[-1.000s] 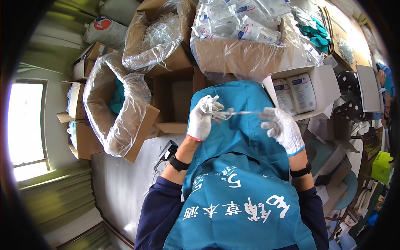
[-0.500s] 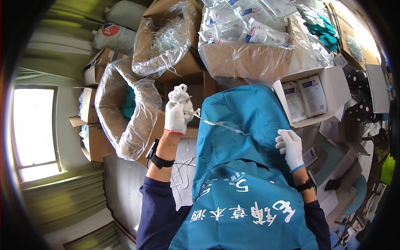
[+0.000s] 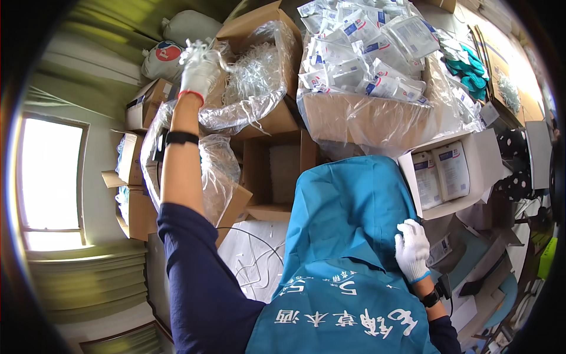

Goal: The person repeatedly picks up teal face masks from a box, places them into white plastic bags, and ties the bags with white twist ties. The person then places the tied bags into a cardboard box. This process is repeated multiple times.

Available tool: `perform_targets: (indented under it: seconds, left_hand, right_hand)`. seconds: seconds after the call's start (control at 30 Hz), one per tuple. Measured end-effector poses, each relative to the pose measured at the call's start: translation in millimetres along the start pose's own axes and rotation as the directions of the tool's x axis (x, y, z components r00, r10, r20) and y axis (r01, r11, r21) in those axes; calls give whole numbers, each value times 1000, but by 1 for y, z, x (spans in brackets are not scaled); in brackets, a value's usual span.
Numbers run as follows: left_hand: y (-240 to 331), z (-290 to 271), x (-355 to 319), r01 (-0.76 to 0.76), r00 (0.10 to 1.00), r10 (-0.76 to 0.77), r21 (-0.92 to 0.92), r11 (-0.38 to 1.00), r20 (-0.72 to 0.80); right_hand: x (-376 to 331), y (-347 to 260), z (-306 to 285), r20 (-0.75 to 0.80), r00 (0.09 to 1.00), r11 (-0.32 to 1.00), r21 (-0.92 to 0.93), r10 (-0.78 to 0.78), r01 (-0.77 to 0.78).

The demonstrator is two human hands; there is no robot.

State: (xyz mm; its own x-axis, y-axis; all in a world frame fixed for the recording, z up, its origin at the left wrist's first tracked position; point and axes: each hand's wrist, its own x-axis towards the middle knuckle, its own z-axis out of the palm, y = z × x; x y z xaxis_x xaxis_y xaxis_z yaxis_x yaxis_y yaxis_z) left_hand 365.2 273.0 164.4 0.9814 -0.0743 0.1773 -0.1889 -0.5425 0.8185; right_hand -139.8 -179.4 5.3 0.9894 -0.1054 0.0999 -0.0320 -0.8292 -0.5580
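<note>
My left hand (image 3: 199, 74), in a white knit glove with a red cuff, is stretched far forward at the left rim of a plastic-lined carton (image 3: 282, 105). Its fingers are closed round a bundle of whitish plastic strips (image 3: 203, 52), whose loose ends stick out past the glove. More clear strips (image 3: 254, 71) lie heaped inside that carton. My right hand (image 3: 411, 248), gloved in white with a blue cuff, rests at the right edge of the blue apron (image 3: 348, 206) on my lap. Its fingers are loosely bent, slightly apart, with nothing visible in them.
A large lined carton (image 3: 371, 121) ahead is heaped with white sealed packets (image 3: 359, 53). To the right, an open white box (image 3: 486, 156) holds packets standing upright. An open brown carton (image 3: 253, 171) stands before my knees; a cable (image 3: 259, 236) trails over the floor.
My left hand has swung forward and left with the strips, from over the open brown carton to the strip carton. The right hand stays by my lap, barely shifted.
</note>
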Motion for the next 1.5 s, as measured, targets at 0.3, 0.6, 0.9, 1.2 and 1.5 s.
perform_targets:
  seconds: [0.3,0.6,0.9,1.2,1.5]
  left_hand:
    - [-60,100,-52,104,987,-161,840,532,-21]
    - [-52,164,-282,305,942,-326,206,930,80]
    - [-28,181,-379,435,897,-430,-25,900,106]
    - [-19,181,-414,507,862,-491,-197,839,125]
    - [1,193,-408,451,892,-438,-269,851,109]
  right_hand:
    - [1,4,-4,-47,998,998,45,45,-43]
    - [70,65,-72,-88,903,875,300,421,-379]
    - [132,185,-3,-165,768,611,-514,619,-602]
    - [137,212,-40,165,777,767,-376,607,-520]
    - [130,224,-31,94,861,781,-479,499,-401]
